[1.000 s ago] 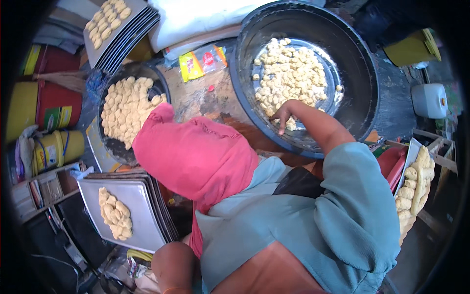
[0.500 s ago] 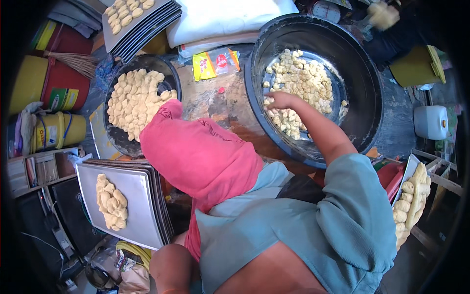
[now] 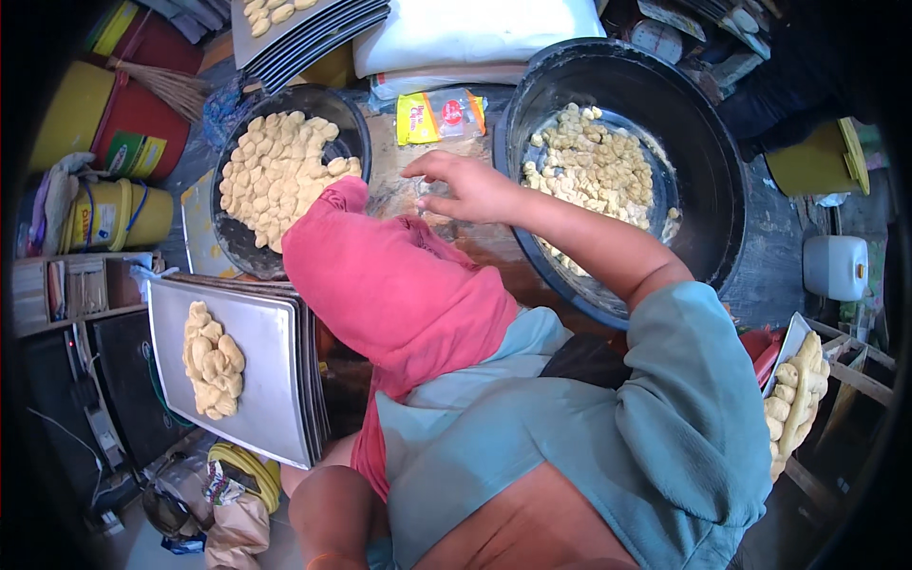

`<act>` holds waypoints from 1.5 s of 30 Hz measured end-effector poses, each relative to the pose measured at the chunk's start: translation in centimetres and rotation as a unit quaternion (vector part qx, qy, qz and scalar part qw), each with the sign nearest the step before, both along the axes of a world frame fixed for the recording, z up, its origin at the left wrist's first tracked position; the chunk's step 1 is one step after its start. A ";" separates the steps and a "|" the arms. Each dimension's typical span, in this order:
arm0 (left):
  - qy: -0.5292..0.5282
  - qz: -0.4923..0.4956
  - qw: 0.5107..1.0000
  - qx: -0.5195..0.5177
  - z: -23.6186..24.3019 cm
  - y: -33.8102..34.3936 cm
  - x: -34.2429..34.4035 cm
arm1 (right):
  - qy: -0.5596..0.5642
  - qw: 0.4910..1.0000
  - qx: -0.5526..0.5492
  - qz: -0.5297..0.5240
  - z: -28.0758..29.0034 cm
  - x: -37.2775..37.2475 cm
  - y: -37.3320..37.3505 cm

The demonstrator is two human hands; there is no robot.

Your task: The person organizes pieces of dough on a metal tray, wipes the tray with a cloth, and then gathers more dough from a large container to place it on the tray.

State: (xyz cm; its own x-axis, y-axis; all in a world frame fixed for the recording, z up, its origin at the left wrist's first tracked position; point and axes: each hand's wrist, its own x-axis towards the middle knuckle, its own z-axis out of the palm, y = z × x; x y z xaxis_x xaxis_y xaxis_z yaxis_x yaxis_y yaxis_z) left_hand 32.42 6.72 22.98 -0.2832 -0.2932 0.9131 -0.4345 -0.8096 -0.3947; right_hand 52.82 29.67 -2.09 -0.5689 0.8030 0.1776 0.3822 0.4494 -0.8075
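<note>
My right hand (image 3: 465, 188) is over the worn wooden table (image 3: 385, 204) between two black basins, its fingers and thumb apart and nothing visible between them. Small, pale dough pieces (image 3: 603, 166) lie in the large right basin (image 3: 717, 214), under my right forearm. The smaller left basin (image 3: 356, 119) holds many rounded dough balls (image 3: 275, 171). Pink cloth (image 3: 389, 285) stretches from my left side to that basin's near edge. My left hand does not show; whether it is beneath the cloth I cannot tell.
A yellow-and-red packet (image 3: 440, 117) lies between the basins, before white sacks (image 3: 465, 38). Stacked metal trays (image 3: 271, 323) at the left carry a dough clump (image 3: 211, 361); more trays (image 3: 313, 43) stand behind. At the right are another dough-laden tray (image 3: 793, 394) and a white jug (image 3: 836, 266).
My right hand has left the large basin and moved left over the table, its fingers spreading. The view has shifted slightly. A blurred pale object at the upper right is gone from sight.
</note>
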 end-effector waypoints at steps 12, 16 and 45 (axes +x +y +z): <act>-0.044 0.680 0.601 -0.417 -8.0 -2.6 -12.7 | 0.132 0.979 0.088 0.128 8.2 -14.6 -1.0; 0.017 0.629 0.459 -0.627 -12.2 -7.4 -18.4 | -0.002 0.943 0.192 0.272 9.4 -21.0 -2.5; 0.448 0.425 0.554 -0.558 -11.6 10.4 -8.9 | 0.732 0.680 -0.003 0.036 13.1 19.4 10.4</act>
State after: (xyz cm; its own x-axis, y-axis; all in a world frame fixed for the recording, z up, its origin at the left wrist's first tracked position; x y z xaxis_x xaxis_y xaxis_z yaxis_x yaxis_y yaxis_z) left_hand 23.51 17.16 11.41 0.2377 0.9165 0.3218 0.6743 -0.3941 0.6244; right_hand 72.21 40.04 11.00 0.1760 0.7853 0.5936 -0.8567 0.4192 -0.3005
